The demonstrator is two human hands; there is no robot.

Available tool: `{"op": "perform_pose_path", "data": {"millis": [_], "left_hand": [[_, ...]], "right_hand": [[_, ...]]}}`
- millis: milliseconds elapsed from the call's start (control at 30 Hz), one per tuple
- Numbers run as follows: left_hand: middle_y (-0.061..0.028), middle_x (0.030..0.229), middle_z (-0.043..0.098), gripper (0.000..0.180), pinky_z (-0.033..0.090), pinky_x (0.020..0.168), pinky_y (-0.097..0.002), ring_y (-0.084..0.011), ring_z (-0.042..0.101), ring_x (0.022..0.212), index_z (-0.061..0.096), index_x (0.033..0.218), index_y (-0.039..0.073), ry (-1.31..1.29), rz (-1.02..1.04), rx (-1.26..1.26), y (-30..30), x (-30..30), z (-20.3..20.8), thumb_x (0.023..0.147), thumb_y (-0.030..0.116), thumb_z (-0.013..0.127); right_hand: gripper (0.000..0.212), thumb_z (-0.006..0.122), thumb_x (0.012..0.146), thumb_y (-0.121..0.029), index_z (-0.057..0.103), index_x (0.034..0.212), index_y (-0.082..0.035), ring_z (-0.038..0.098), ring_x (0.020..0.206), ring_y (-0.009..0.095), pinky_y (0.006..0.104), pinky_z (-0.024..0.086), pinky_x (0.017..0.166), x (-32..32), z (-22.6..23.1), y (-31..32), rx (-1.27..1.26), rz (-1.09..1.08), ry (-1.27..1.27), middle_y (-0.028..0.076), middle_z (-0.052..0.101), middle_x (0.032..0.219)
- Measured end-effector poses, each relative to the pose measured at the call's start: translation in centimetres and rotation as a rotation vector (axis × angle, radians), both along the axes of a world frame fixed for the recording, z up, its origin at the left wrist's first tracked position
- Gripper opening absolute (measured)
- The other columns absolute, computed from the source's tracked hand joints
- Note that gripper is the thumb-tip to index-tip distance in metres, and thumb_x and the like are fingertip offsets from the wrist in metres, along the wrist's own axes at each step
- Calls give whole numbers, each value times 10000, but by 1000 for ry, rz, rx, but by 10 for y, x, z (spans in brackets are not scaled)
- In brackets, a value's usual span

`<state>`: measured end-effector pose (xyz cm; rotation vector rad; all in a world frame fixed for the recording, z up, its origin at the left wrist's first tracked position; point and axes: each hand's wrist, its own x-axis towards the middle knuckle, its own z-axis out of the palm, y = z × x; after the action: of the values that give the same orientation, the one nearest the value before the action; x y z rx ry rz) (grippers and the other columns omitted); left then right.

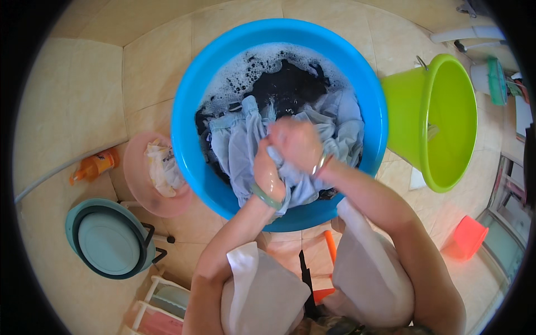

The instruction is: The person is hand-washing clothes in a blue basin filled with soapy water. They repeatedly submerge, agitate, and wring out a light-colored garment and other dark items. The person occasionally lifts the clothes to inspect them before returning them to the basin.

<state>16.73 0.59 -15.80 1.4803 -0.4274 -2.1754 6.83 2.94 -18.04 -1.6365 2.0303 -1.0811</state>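
Together, the left hand [267,167] and the blurred right hand [297,144] clutch pale blue cloth [237,142], bunched in the round blue tub [186,139]; farther off, dark fabric [287,84] lies among white suds [231,75], and a lime-green bucket [403,111] sits just right of the tub.

From my distant place, I cannot read any word or number in the head view. At nine o'clock, the orange bottle [94,166] carries a label [104,162] (for my eye, its print is too small and too blurred). Also toward nine o'clock, but nearer to the middle, the white crumpled bundle [165,170] in the pink basin [137,187] shows some yellowish marks; whether they are letters, I cannot tell.
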Motion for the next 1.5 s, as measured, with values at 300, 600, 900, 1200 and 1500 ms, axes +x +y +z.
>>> {"op": "perform_pose_path", "data": {"millis": [300, 600, 900, 1200, 1500], "left_hand": [[-13, 757, 546, 225, 456, 689, -255, -119, 547, 717, 543, 870, 91, -23, -77, -13, -14, 14, -9, 937, 304, 514], [-8, 764, 579, 381, 449, 644, -258, -76, 551, 665, 649, 803, 84, -36, -660, -391, -37, 29, 58, 967, 397, 506], [-100, 843, 636, 445, 429, 849, -373, -261, 617, 819, 629, 1183, 111, -773, -1316, -1377, -54, 18, 82, 792, 307, 711], [-169, 1344, 498, 887, 382, 1017, -395, -373, 473, 1215, 292, 1457, 71, -283, -1388, -1240, -59, -3, 31, 729, 265, 759], [-111, 1175, 646, 362, 374, 875, -355, -248, 595, 1017, 617, 1135, 61, -238, -1222, -1612, -85, 25, 118, 811, 221, 649]], "right_hand": [[127, 612, 830, -173, 564, 736, -103, 590, 566, 257, 378, 475, 485, 48, 53, 27, -170, 64, -128, 75, 562, 736], [299, 638, 871, -315, 562, 808, -33, 587, 609, 359, 400, 466, 548, -40, 25, 34, 201, -154, -266, 159, 585, 681], [598, 669, 817, -486, 596, 1086, 44, 649, 772, 286, 373, 495, 686, -57, -2, 69, 613, -281, -285, 190, 654, 845], [143, 675, 831, -148, 619, 803, -18, 476, 693, 71, 230, 361, 625, -61, 52, 72, 376, -207, -1204, -11, 563, 749], [155, 734, 733, -78, 631, 833, -19, 443, 691, 103, 223, 315, 616, -76, 140, 79, -73, 70, -1075, 15, 527, 767]]}}
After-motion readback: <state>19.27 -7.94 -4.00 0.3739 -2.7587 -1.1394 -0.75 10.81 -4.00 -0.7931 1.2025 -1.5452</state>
